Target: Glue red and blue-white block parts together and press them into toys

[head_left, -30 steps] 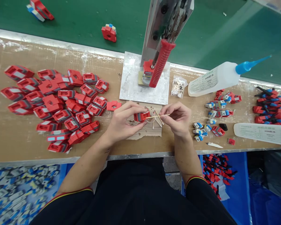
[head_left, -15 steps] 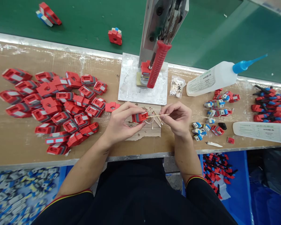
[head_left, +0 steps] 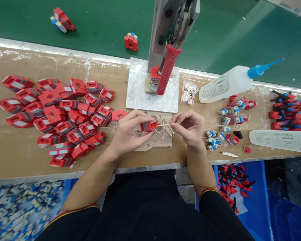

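Observation:
My left hand (head_left: 129, 132) pinches a small red and grey plastic part (head_left: 148, 126) above a scrap of cardboard (head_left: 157, 140) on the bench. My right hand (head_left: 189, 127) holds a thin wooden stick (head_left: 168, 124) with its tip at the part's right end. A few more sticks lie on the cardboard just below. Straight behind the hands stands a hand press with a red lever handle (head_left: 166, 70) on a metal base plate (head_left: 140, 90), with a red part seated under it.
A heap of red parts (head_left: 57, 113) covers the bench at left. At right lie a glue bottle with a blue nozzle (head_left: 230, 85), a second bottle (head_left: 278, 140), small blue-white pieces (head_left: 215, 139) and red-black parts (head_left: 288, 112). A green conveyor (head_left: 90, 23) carries assemblies behind.
My hands stay together with the part and stick, almost unmoved. The assemblies on the green belt have drifted to the right.

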### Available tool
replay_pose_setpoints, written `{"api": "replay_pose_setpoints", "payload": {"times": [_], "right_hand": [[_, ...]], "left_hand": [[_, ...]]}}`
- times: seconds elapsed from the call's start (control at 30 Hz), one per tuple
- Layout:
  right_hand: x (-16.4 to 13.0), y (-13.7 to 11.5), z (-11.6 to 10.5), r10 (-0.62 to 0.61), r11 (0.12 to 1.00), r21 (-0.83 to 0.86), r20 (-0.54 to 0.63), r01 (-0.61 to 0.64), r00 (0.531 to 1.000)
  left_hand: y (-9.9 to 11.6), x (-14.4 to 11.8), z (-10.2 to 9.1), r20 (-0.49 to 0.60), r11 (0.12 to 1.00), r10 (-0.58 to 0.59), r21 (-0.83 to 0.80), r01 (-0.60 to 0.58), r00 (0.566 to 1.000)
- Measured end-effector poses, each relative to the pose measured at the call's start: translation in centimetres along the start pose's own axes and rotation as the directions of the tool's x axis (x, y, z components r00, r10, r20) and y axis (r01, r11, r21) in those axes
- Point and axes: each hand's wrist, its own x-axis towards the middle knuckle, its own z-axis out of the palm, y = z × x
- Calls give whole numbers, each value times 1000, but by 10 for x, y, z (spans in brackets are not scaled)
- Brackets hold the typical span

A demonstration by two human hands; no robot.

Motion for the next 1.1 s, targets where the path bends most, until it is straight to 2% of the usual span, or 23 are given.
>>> {"api": "replay_pose_setpoints", "payload": {"times": [0.1,0.2,0.23,0.3,0.37,0.4,0.5,0.53,0.57,0.6,0.63,0.67,0.7,0.73,0.8,0.83,0.87,0.9,0.97,1.1], "right_hand": [[0,-1,-5,-33,999,16,-29,34,999],[1,-4,-18,-137,990,28,-59,139,989],[2,-6,-23,-159,987,4,-14,159,987],[4,-7,-30,-141,979,-119,185,165,973],[7,-6,-30,-42,937,-301,405,176,913],[8,-5,-29,11,907,-374,481,194,877],[10,-5,-30,57,880,-401,621,254,782],[9,-7,-36,39,890,-376,628,260,777],[7,-10,-46,12,893,-370,587,255,809],[3,-14,-60,-22,884,-399,482,242,876],[-3,-19,-76,-57,856,-473,310,206,949],[-9,-25,-94,-92,803,-581,96,131,991],[-16,-31,-113,-133,721,-692,-109,20,985],[-21,-35,-131,-141,597,-793,-251,-120,958],[-27,-39,-160,-31,233,-925,-316,-301,948],[-26,-37,-171,78,44,-951,-301,-305,950],[-22,-34,-178,191,-101,-960,-275,-260,942],[-17,-30,-183,283,-189,-961,-248,-200,926],[-4,-21,-185,382,-236,-966,-196,-109,903],[7,-19,-182,371,-182,-982,-120,-55,921]], "left_hand": [[0,0,0,-10,1000,3,-24,-3,1000],[-2,0,0,-27,996,-8,-85,6,1000],[-3,0,0,-34,993,-16,-120,11,999],[-5,1,-2,-42,976,-44,-215,34,998],[-7,1,-5,-34,940,-91,-332,74,995],[-8,1,-7,-22,916,-122,-386,104,992],[-11,1,-14,17,845,-226,-494,204,974],[-12,1,-16,20,823,-259,-519,231,966],[-14,1,-17,11,796,-293,-551,251,956],[-16,1,-18,-6,765,-330,-588,263,944],[-18,1,-19,-27,729,-365,-630,267,931],[-19,1,-19,-42,692,-393,-672,265,919],[-21,2,-18,-51,660,-403,-708,251,914],[-23,2,-18,-54,637,-391,-737,227,919],[-28,2,-17,-45,617,-312,-769,166,949],[-30,1,-16,-33,617,-267,-773,144,963],[-32,1,-15,-22,622,-233,-772,132,972],[-33,0,-14,-13,627,-216,-768,129,976],[-34,-1,-12,-11,632,-227,-763,139,974],[-28,-1,-7,-21,568,-363,-797,203,932]]}}
